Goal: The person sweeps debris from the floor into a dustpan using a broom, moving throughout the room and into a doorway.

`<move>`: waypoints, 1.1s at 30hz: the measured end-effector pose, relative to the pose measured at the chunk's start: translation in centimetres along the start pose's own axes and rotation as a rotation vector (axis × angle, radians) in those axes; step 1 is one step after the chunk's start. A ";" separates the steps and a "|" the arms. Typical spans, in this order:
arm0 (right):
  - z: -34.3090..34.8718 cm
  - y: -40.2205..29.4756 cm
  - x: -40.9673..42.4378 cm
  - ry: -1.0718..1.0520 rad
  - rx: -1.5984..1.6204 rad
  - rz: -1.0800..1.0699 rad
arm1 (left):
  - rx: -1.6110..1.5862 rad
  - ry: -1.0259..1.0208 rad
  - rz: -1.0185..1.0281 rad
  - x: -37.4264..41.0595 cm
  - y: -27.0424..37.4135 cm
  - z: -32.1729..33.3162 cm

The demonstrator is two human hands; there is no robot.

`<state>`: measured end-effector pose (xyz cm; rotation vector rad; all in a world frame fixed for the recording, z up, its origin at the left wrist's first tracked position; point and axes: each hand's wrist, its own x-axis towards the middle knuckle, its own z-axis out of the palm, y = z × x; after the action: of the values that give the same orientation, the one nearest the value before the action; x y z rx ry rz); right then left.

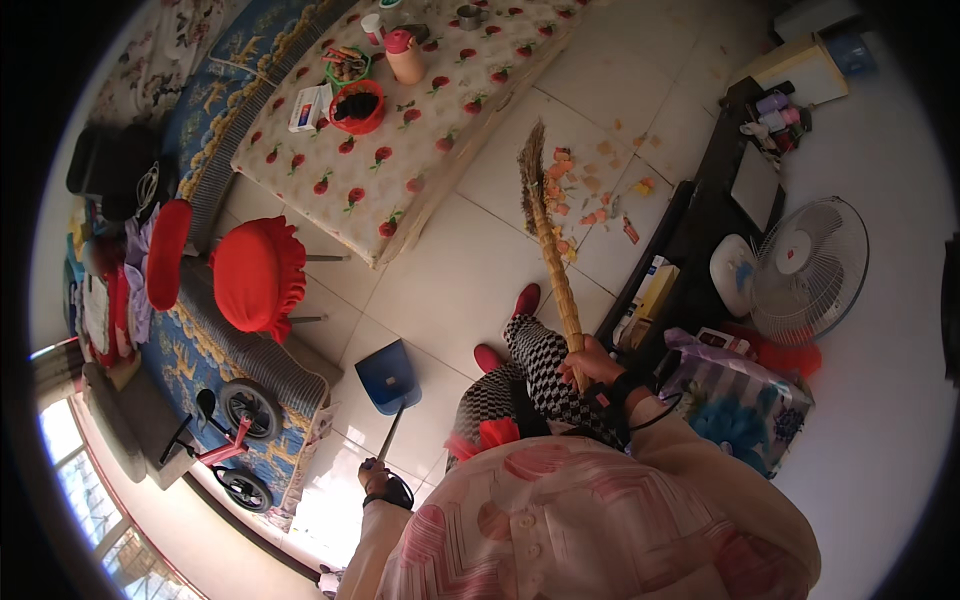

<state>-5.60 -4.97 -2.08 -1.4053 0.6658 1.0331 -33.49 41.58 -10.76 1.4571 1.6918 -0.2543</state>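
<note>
My right hand [595, 364] grips the lower end of a straw broom's handle [561, 289]. The broom's bristles [533, 176] reach away from me and lie beside a scatter of paper-like scraps [589, 184], orange, pink and yellow, on the tiled floor. Down at my left side, my left hand [373, 475] is closed around the thin handle of a blue dustpan [388, 376]. The dustpan hangs over or rests on the floor; I cannot tell which. No scraps show in its pan.
A table under a rose-print cover [352, 172] holds a thermos flask [405, 58] and a red basket [357, 107]. A red-covered stool [251, 276] and a small balance bike [232, 442] are at left. On the right, a black low cabinet [705, 202] stands near an electric fan [810, 262].
</note>
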 end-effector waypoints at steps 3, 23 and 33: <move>0.4 2.3 0.0 -0.059 0.007 0.030 | -0.014 -0.065 0.015 -0.3 1.0 0.1; -20.3 -12.4 10.0 0.375 0.092 -0.274 | 0.221 -0.107 0.050 -16.3 10.4 9.4; -20.7 -1.6 0.4 0.188 0.028 -0.087 | 0.411 -0.282 0.240 -17.0 15.9 18.0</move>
<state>0.03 -24.92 -3.82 -1.5063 0.7461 0.8269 -12.03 22.71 -3.76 1.8090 1.2697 -0.6715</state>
